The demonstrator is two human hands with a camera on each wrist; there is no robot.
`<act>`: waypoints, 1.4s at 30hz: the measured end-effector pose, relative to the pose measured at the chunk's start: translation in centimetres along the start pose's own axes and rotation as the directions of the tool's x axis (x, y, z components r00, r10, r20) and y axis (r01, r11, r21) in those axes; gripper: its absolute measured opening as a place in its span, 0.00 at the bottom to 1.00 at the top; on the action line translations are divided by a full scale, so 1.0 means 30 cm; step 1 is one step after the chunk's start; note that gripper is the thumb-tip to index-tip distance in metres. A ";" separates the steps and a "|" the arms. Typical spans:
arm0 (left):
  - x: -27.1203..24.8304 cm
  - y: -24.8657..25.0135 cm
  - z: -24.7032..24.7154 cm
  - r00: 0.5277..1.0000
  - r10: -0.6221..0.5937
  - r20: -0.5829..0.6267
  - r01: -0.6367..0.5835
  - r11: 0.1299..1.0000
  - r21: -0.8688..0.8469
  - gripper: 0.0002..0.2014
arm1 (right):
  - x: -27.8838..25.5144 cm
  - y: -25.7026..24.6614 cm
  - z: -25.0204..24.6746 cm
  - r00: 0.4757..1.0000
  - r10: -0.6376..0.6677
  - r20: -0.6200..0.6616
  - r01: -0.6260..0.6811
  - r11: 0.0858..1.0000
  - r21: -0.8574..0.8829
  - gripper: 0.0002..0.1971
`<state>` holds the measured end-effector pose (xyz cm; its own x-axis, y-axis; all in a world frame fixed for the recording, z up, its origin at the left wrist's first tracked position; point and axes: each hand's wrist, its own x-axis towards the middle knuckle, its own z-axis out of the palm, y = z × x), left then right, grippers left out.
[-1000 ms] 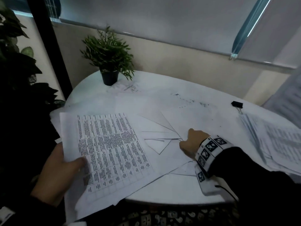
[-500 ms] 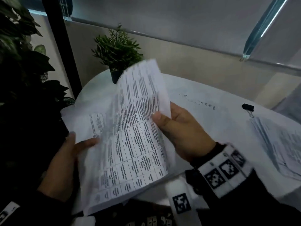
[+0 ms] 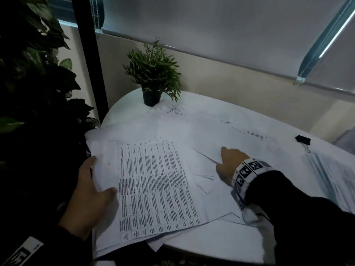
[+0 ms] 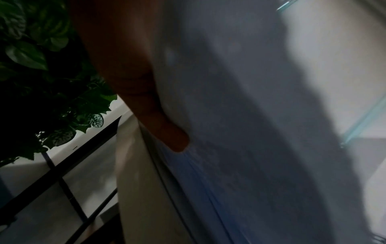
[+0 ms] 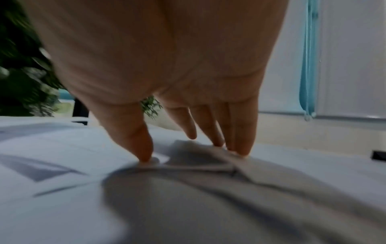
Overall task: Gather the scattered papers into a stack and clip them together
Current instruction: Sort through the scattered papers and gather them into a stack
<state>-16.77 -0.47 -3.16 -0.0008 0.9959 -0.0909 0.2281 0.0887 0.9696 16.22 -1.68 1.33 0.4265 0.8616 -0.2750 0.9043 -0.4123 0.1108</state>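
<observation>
My left hand (image 3: 90, 198) grips a stack of printed papers (image 3: 153, 189) by its left edge, thumb on top, over the table's near-left rim. In the left wrist view the thumb (image 4: 167, 132) lies on the stack (image 4: 250, 132). My right hand (image 3: 228, 164) rests on loose blank-side sheets (image 3: 207, 177) in the middle of the table. Its straight fingers (image 5: 240, 140) and thumb press on a sheet (image 5: 198, 158) that buckles up between them. A black binder clip (image 3: 302, 140) lies alone at the far right, also visible as a dark edge (image 5: 378, 155).
The round white table (image 3: 211, 246) carries more sheets towards the back (image 3: 240, 129) and a fanned pile at the right (image 3: 330, 179). A small potted plant (image 3: 152, 96) stands at the back left. Big dark leaves (image 3: 28, 83) crowd the left side.
Half a second ago my right hand held a printed sheet up over the stack. That sheet now lies flat on the stack, and the right hand has returned to the loose sheets on the table.
</observation>
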 end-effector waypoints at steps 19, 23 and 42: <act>0.001 0.096 -0.010 0.961 -0.171 0.217 0.264 0.802 -0.536 0.25 | -0.173 -0.250 -0.027 0.918 -0.353 -0.182 0.331 0.424 0.843 0.16; -0.013 0.065 -0.005 0.935 -0.246 0.255 0.343 0.808 -0.479 0.16 | -0.130 -0.233 0.056 0.956 -0.293 -0.031 0.246 0.735 0.632 0.17; 0.057 0.012 -0.106 0.985 0.121 -0.120 -0.110 0.990 0.092 0.41 | -0.003 -0.080 0.041 0.950 -0.312 0.018 0.306 0.917 -0.257 0.38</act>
<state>-19.78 1.32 -2.24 -0.0905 0.9944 0.0550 0.3152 -0.0238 0.9487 13.98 -1.13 -0.07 0.1230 0.9419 -0.3126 0.9641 -0.0387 0.2626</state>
